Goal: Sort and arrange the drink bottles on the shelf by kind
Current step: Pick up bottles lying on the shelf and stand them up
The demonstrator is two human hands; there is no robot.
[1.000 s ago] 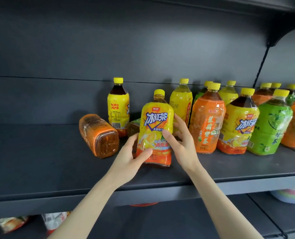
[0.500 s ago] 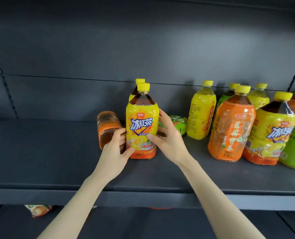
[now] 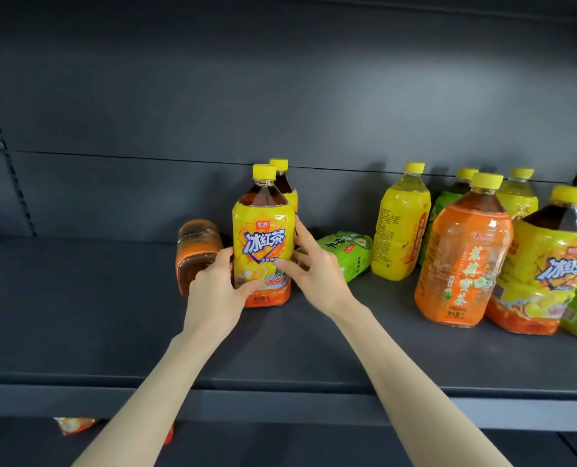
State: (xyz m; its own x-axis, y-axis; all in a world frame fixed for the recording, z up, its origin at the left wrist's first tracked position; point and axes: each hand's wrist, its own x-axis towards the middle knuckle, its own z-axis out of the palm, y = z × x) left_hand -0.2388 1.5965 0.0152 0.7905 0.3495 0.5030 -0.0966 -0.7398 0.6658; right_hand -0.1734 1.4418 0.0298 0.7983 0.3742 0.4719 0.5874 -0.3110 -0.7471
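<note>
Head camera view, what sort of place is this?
Most likely a shop aisle or stockroom: a dark metal shelf with a slotted upright, many labelled drinks like the yellow tea bottle and orange bottle, and a packet on the level below.

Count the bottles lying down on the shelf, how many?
2: an orange bottle lying left of the held yellow bottle, and a green bottle lying right of it. Others may be hidden farther back.
</note>
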